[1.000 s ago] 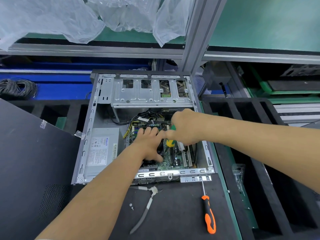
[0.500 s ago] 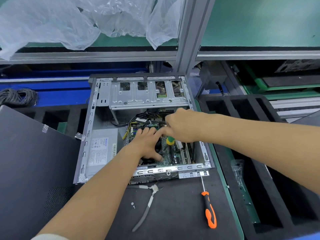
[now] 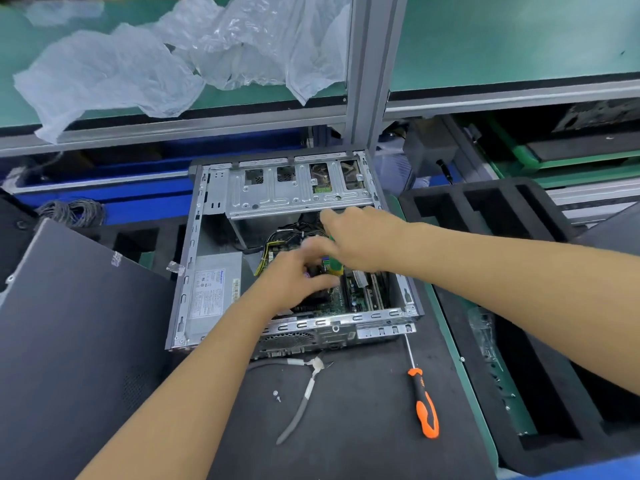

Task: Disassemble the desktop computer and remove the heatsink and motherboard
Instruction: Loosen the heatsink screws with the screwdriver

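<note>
The open desktop case [image 3: 194, 271] lies flat in front of me. My left hand [image 3: 294, 278] arches over the dark heatsink [image 3: 313, 295] on the green motherboard [image 3: 334, 301]. Its thumb lies along the heatsink's near side, and its fingers are blurred by motion. My right hand [image 3: 363, 237] reaches in from the right and grips a screwdriver with a green and yellow handle [image 3: 335, 266]. The screwdriver's tip is hidden behind my hands. Black and yellow cables [image 3: 273, 244] run just beyond my fingers, under the metal drive cage [image 3: 298, 195].
A grey power supply [image 3: 214, 289] fills the case's left side. The removed side panel [image 3: 69, 323] lies to the left. An orange-handled screwdriver [image 3: 424, 407], pliers [image 3: 301, 403] and a loose screw [image 3: 276, 393] sit on the mat in front. Black foam trays [image 3: 519, 341] stand right.
My head has dropped a little, so the case sits lower in view. My left hand's fingers have lifted off the heatsink top and blur. My right hand has shifted slightly farther in.
</note>
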The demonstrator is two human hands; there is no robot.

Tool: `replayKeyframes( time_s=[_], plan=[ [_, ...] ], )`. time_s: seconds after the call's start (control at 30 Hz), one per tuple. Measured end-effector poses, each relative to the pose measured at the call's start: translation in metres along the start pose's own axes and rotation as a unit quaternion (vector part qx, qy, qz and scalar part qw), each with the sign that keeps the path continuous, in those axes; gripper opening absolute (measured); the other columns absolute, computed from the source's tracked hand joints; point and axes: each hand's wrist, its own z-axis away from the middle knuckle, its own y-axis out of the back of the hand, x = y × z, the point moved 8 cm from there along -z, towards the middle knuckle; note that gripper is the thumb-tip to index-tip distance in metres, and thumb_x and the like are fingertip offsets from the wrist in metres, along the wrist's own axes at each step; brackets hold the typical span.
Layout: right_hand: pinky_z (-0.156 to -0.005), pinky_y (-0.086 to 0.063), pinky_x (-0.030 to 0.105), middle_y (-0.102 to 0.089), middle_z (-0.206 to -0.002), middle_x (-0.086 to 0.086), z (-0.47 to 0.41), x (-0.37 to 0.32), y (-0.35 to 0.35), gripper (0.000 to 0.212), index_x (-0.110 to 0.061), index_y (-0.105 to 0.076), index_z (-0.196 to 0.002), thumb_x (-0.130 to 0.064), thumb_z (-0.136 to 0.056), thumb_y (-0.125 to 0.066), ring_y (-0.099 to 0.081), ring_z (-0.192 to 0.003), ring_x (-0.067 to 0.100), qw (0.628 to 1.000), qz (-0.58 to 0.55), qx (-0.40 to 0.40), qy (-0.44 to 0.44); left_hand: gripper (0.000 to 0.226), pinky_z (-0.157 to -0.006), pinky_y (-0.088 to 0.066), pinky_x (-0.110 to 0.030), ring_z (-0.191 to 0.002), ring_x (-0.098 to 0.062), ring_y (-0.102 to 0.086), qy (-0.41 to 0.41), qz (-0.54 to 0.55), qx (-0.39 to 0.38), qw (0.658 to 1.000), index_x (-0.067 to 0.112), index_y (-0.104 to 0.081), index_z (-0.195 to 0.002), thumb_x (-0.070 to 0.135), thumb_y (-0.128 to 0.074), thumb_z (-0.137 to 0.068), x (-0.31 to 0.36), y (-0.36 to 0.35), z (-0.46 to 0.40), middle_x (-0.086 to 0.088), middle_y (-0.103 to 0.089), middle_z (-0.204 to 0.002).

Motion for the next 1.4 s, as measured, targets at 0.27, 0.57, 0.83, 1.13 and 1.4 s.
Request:
replayKeyframes(
  time_s=[0.27, 0.57, 0.83, 1.13, 1.4],
  plan=[
    [-0.058, -0.042, 0.039, -0.04, -0.075, 0.001, 0.007, -0.028, 0.004, 0.028, -0.015, -0.035, -0.108, -0.043, -0.101, -0.033, -0.049, -0.068, 0.025, 0.986, 0.082, -0.08, 0.121, 0.024, -0.07, -0.044, -0.008, -0.087, 0.005, -0.061, -0.011, 0.078, 0.121, 0.99, 0.044, -0.065, -0.085, 0.022, -0.071, -0.088, 0.017, -0.003, 0.019, 0.015, -0.069, -0.092],
    [-0.055, -0.035, 0.031, -0.043, -0.081, 0.005, 0.013, -0.008, 0.015, 0.05, -0.012, -0.041, -0.087, -0.059, -0.086, -0.058, -0.045, -0.066, 0.024, 0.999, 0.03, -0.013, 0.034, 0.007, -0.058, -0.034, -0.022, -0.073, -0.012, -0.056, -0.032, -0.083, 0.147, 0.985, 0.02, -0.057, -0.099, 0.021, -0.061, -0.093, 0.02, -0.005, 0.013, 0.01, -0.06, -0.081],
    [-0.049, -0.033, 0.029, -0.038, -0.074, 0.002, 0.015, -0.037, 0.015, 0.02, -0.011, -0.049, -0.101, -0.025, -0.09, -0.057, -0.044, -0.062, 0.019, 0.99, 0.111, -0.058, 0.062, 0.027, -0.056, -0.041, -0.026, -0.072, -0.007, -0.055, -0.003, -0.075, 0.144, 0.987, 0.023, -0.046, -0.098, 0.038, -0.066, -0.088, 0.02, -0.003, 0.014, 0.01, -0.058, -0.081],
    [-0.068, -0.04, 0.031, -0.052, -0.1, 0.003, 0.027, -0.031, 0.013, 0.033, -0.017, -0.047, -0.12, -0.016, -0.09, -0.061, -0.056, -0.093, 0.023, 0.983, 0.133, -0.004, 0.126, 0.017, -0.063, -0.041, -0.028, -0.077, -0.017, -0.056, -0.029, -0.077, 0.1, 0.992, 0.027, -0.048, -0.091, 0.027, -0.065, -0.091, 0.022, -0.008, 0.011, 0.005, -0.063, -0.087],
    [-0.046, -0.03, 0.029, -0.044, -0.076, 0.003, 0.02, -0.017, 0.016, 0.04, -0.007, -0.052, -0.103, -0.045, -0.09, -0.06, -0.047, -0.066, 0.023, 0.997, 0.063, -0.043, 0.013, 0.025, -0.069, -0.04, -0.041, -0.086, -0.027, -0.044, -0.021, -0.17, 0.14, 0.975, 0.021, -0.047, -0.086, 0.039, -0.065, -0.088, 0.023, -0.005, 0.011, 0.001, -0.044, -0.075]
  ],
)
